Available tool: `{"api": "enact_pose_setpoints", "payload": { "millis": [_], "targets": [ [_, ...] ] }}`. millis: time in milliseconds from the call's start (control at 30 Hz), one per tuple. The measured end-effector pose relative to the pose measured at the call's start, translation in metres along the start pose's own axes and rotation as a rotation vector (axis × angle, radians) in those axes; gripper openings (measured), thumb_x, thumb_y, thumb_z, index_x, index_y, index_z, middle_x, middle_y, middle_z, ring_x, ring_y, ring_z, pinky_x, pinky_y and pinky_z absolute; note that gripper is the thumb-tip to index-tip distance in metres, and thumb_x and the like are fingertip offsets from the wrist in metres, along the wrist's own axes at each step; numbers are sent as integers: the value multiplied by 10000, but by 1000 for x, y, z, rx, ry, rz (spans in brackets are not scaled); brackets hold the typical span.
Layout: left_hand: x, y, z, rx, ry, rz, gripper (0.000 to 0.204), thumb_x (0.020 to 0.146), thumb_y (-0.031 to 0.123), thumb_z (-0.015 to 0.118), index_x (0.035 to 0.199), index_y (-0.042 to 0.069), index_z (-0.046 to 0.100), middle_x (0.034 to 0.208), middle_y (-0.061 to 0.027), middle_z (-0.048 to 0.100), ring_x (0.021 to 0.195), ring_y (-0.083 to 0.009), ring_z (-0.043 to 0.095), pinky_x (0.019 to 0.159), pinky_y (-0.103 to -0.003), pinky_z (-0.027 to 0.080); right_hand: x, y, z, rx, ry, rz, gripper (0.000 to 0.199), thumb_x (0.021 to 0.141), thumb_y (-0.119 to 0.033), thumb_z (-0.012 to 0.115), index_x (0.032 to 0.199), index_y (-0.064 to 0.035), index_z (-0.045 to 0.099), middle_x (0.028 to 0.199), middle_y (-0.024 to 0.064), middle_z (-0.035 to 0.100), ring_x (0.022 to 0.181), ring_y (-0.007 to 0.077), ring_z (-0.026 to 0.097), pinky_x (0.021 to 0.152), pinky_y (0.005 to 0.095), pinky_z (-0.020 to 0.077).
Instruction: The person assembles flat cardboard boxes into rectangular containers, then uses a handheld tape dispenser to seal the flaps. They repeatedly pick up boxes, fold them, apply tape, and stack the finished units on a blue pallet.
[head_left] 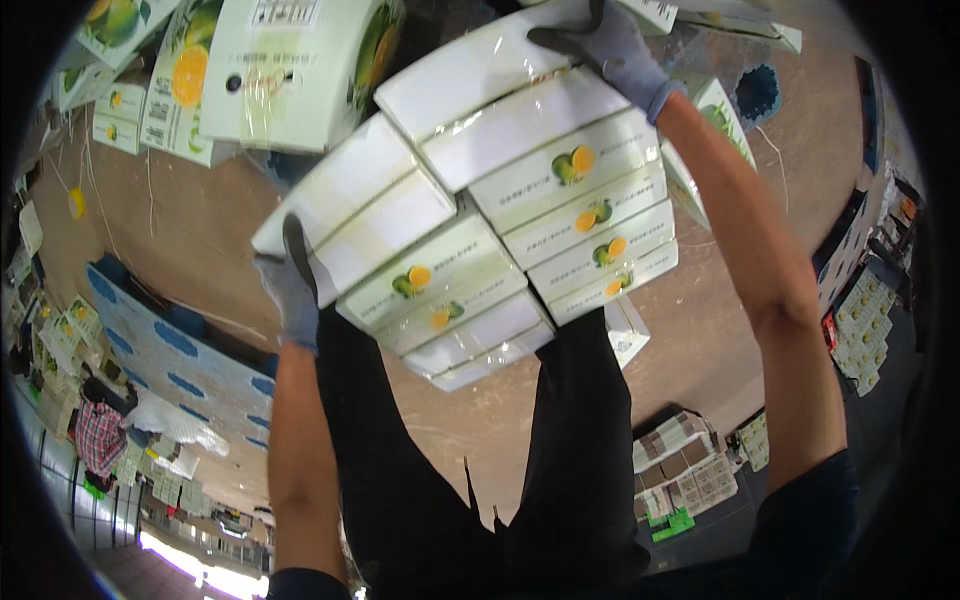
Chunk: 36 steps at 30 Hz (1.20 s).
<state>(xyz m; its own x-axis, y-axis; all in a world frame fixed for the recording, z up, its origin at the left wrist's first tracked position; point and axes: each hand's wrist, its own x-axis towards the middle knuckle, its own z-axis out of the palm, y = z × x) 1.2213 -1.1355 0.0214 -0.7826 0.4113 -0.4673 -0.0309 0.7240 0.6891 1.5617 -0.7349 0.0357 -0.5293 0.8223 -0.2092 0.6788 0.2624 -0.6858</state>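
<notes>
Two adjoining stacks of pale green-white cartons printed with oranges and green leaves fill the middle: the right stack (575,215) and the left stack (440,275). My left hand (288,290), in a grey glove with dark palm coating, clasps the left stack's outer side. Its thumb lies along the top carton, and the other fingers are hidden behind it. At the far right corner my right hand (618,55), gloved alike, grips the top carton of the right stack. Both stacks are tilted in front of my legs.
Larger citrus-printed boxes (285,85) stand at the far left, one sealed with clear tape. A blue-grey panel with oval holes (180,350) lies to the left. Stacked cartons (690,475) stand near right. A person in a checked shirt (98,430) is at far left.
</notes>
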Motion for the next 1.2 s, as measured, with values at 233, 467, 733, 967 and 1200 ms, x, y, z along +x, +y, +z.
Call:
{"api": "enact_pose_setpoints", "payload": {
  "millis": [233,467,733,967,1200],
  "targets": [
    [3,12,-25,-427,-229,-172,481,1065,374,667,1344,-14,612,1250,-93,679,1063,-157,663,851,-346,582,-21,-128,3,-644,-78,-442,419,1016,-458,614,1139,-68,707,1090,179,724,1062,325,706,940,495,532],
    [-20,6,-5,-582,-159,-330,500,1055,338,681,1409,-4,595,1272,-100,698,1069,-192,702,924,-342,598,33,-124,84,-572,-647,-407,821,767,-745,773,1137,-13,723,1097,202,744,1072,370,703,946,444,541],
    [-16,-1,-9,24,-110,-173,851,945,654,690,1340,-92,586,1253,-263,699,1137,-372,690,964,-434,542,51,-158,85,-338,-942,-541,729,756,-626,848,1306,-166,714,1191,223,736,1115,399,691,955,451,520],
    [-23,-3,-5,370,42,-154,604,998,443,672,1285,-78,562,1174,-305,715,1095,-463,691,919,-531,543,43,-148,109,-591,-800,-489,998,711,-681,854,1471,-100,570,1397,234,637,1276,416,612,1095,460,476],
    [-18,-6,-4,157,3,-186,625,992,466,684,1280,-75,562,1201,-303,710,1116,-461,687,936,-516,544,45,-141,87,-645,-1038,-355,1078,660,-628,909,1497,-71,519,1336,269,635,1260,434,598,1099,480,456]
  ]
}}
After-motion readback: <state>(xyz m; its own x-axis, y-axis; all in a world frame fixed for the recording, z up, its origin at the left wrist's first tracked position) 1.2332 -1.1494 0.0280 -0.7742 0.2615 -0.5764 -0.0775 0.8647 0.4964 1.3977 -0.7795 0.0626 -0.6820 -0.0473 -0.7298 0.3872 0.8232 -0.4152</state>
